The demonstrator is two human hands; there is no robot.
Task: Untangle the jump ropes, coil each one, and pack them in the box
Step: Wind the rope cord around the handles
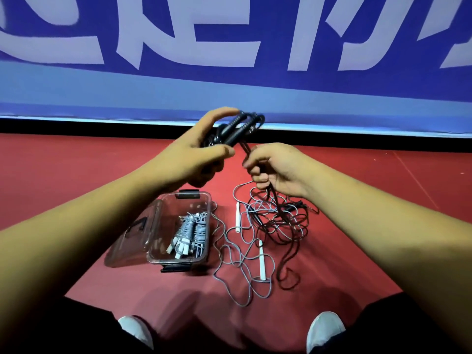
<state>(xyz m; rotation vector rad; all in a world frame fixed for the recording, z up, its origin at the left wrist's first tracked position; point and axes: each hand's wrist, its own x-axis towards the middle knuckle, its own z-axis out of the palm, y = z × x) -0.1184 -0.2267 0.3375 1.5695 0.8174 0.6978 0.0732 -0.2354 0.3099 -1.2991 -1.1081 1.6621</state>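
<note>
The black jump rope (236, 131) is thin, with ribbed handles and what seem a few coiled loops, gripped between thumb and curled fingers (224, 112) of the left hand (194, 154). Its cord runs toward 5 o'clock into the pinching right hand (275, 169), then down into a tangle with a grey rope (262, 261), at 3 o'clock from the clear box (168, 208).

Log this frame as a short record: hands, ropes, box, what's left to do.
left hand: grips the black jump rope by its handles, rope partly wound round them
right hand: pinches that rope's strand below
box: open, lid on its left, coiled grey ropes inside
red floor: tangle of grey and dark rope, white handles, right of box
left to do: tangle not yet sorted
</note>
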